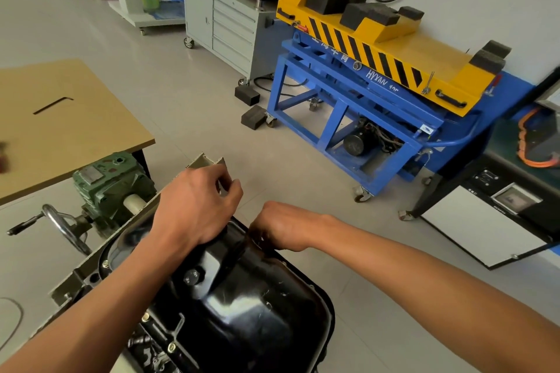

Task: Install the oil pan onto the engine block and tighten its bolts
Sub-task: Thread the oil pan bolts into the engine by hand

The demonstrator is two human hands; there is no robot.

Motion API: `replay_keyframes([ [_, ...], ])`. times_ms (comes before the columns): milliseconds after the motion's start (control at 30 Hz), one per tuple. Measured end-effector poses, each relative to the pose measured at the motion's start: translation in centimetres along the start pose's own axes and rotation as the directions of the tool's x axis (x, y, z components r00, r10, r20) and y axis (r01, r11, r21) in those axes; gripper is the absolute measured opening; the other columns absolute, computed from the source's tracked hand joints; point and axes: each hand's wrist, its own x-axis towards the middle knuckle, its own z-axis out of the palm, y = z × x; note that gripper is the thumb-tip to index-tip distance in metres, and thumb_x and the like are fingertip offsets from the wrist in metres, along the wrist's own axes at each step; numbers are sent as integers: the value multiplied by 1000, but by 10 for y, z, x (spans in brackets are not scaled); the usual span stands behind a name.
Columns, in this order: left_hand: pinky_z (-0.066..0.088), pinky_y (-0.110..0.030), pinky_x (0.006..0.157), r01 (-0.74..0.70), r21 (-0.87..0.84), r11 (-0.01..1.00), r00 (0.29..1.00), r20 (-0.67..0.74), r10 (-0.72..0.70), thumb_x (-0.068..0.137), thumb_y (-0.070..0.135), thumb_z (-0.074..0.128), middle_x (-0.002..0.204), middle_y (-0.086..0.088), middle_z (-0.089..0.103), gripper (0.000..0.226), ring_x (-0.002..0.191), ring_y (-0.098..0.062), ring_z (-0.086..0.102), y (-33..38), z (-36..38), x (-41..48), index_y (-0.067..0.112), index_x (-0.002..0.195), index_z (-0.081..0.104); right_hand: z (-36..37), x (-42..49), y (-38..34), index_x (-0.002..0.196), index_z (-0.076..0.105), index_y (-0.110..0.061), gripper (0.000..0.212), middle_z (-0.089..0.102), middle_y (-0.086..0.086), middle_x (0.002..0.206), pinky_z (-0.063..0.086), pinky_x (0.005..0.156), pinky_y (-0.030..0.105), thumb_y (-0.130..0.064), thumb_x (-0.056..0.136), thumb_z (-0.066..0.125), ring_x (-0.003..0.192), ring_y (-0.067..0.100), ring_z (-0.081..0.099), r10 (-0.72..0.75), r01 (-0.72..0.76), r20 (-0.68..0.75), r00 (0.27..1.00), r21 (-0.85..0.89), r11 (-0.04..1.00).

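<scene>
A glossy black oil pan (242, 306) sits upside-up on the grey engine block (78, 275), which is held in a stand. A drain plug (191, 277) shows on the pan's side, and small flange bolts (171, 347) line its near-left rim. My left hand (197, 209) hovers over the pan's far end with its fingers curled and its thumb meeting the forefinger; whatever is between them is too small to see. My right hand (285, 227) is curled down onto the pan's far rim, its fingertips pinching at a bolt spot hidden beneath the hand.
A green gearbox (112, 185) with a crank handwheel (60, 227) stands left of the block. A wooden table (60, 118) carries a hex key (53, 104). A blue and yellow lift cart (378, 79), a grey drawer cabinet (224, 21) and a white unit (485, 221) stand around the tiled floor.
</scene>
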Motion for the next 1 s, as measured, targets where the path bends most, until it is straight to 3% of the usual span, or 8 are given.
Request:
replay_keyframes([
  [167,30,-21,49,4,2,1000,1000,-6,-4,88,43,58,61,9,57,27,56,-4,50,2,0,-1,29,66,55,2,0,4,82,71,-2,11,65,9,69,34,51,21,1,86,61,57,18,50,-39,39,7,999,-11,999],
  [300,33,-27,51,7,14,1000,1000,5,-7,88,44,58,62,11,56,27,57,-9,50,2,0,0,29,66,55,7,-1,5,91,73,-1,11,70,15,89,47,69,37,-5,92,62,84,31,63,-98,97,-5,995,-75,992],
  [500,42,-31,57,3,9,1000,1000,10,-3,88,45,56,64,10,59,26,62,-18,56,-1,1,-1,28,69,58,13,-9,9,83,73,5,10,66,22,84,41,60,32,-1,88,66,76,37,62,-248,235,-170,954,-90,968],
  [633,37,-29,54,6,5,1000,1000,-1,-6,88,44,58,61,9,57,28,59,-14,53,0,2,0,29,65,54,28,-12,12,93,74,3,14,68,21,93,49,65,36,-7,91,64,85,36,63,-260,250,-222,940,-74,965],
  [767,33,-23,50,-3,9,1000,1000,-13,3,89,43,58,60,9,57,27,58,-5,51,-2,2,0,28,66,56,40,-16,19,114,72,-6,25,67,14,113,50,87,39,-10,97,54,104,30,60,-120,117,-262,958,-27,993],
  [833,32,-21,50,-10,11,1000,1000,-11,10,89,43,58,60,10,58,27,57,-3,51,-2,3,0,28,67,57,47,-18,17,105,75,-4,17,73,12,99,52,79,36,-9,92,66,91,24,65,-48,101,-402,914,114,988],
  [900,31,-20,50,-18,14,1000,1000,-11,18,89,43,58,60,11,58,27,57,-2,51,-2,3,1,29,66,56,53,-17,16,97,78,-8,12,75,4,91,53,74,30,-14,88,73,81,11,67,178,16,-523,834,345,938],
  [1000,30,-20,50,-17,19,1000,1000,-15,17,89,43,58,59,12,56,28,57,-1,50,-1,3,1,30,65,54,60,-13,15,96,80,-14,11,76,-1,90,50,72,20,-18,86,76,79,7,67,254,-13,-522,814,422,907],
])
